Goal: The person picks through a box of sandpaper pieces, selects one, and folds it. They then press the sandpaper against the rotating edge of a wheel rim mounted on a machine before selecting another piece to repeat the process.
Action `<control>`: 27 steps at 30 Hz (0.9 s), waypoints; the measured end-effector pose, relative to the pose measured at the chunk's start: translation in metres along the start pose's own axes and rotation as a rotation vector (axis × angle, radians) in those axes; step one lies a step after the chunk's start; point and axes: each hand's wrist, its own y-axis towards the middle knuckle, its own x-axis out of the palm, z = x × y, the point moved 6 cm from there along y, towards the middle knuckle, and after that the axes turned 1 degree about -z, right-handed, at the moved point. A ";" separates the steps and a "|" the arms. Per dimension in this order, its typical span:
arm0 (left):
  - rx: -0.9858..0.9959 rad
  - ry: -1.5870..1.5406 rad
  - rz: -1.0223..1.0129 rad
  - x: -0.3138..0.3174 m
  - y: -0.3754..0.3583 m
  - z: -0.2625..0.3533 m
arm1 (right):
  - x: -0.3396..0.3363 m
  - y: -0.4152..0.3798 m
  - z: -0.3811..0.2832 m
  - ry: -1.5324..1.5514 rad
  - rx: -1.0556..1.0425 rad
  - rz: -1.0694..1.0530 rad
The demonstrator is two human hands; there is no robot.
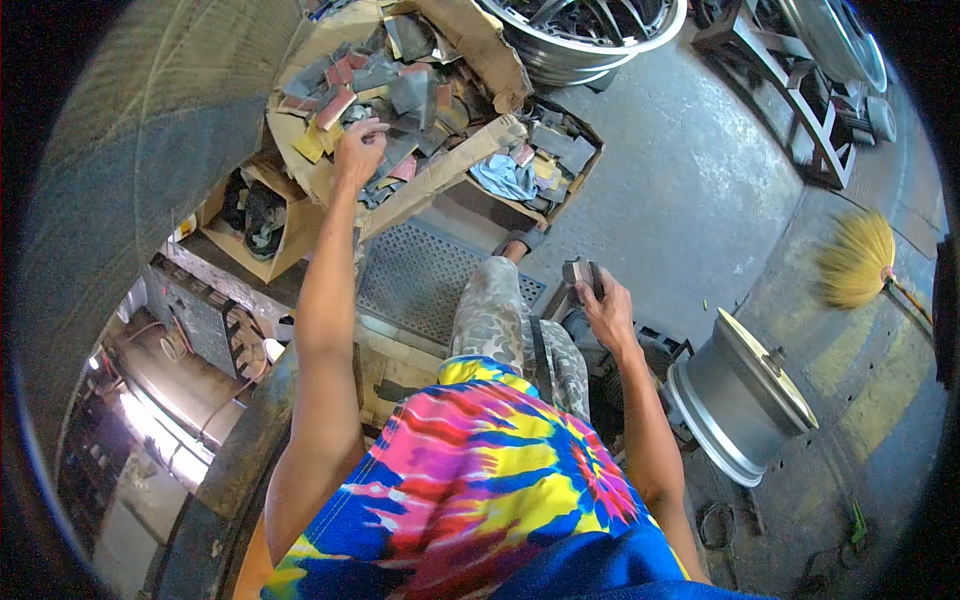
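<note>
My left hand [360, 152] is over a large torn cardboard box [440, 180], its fingers loosely apart with nothing visible in them. Beneath it lies a heap of worn sandpaper pieces [408, 92] in grey, yellow and dull red, some looking like pads or small blocks. My right hand [608, 308] is beside my knee, thumb and fingers closed on a small dark grey sanding pad [578, 271]. The pad's underside is hidden.
A smaller box [575, 195] holds more scraps and a blue cloth [505, 178]. Another carton [265, 225] contains dark material. Wheel rims [745, 395] [580, 50] stand right and behind. A straw broom [858, 258] lies right; a perforated metal plate [420, 275] is below the boxes.
</note>
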 end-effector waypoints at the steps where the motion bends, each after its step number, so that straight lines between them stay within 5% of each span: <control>1: -0.002 0.001 0.002 -0.003 0.006 -0.003 | 0.002 0.000 0.000 -0.001 -0.001 -0.002; 4: -0.248 0.169 -0.064 -0.013 0.029 0.001 | 0.008 0.002 0.004 0.004 -0.021 0.008; 7: -0.042 0.486 0.098 -0.004 0.059 -0.004 | 0.007 0.001 0.005 0.007 -0.051 0.030; 10: 0.152 0.543 0.041 0.013 0.087 -0.021 | 0.009 0.001 0.010 -0.056 0.018 0.004; 17: -0.090 0.795 -0.250 0.033 0.103 -0.046 | 0.009 -0.008 0.027 -0.037 0.077 0.011; 24: -0.120 0.759 -0.176 0.025 0.095 -0.031 | 0.016 -0.004 0.024 -0.049 0.042 -0.025; 26: -0.426 0.150 -0.235 0.018 0.086 -0.032 | 0.019 0.001 0.024 -0.039 0.044 -0.030; 27: -0.425 0.151 -0.230 0.016 0.080 -0.033 | 0.020 0.002 0.024 -0.031 0.050 -0.033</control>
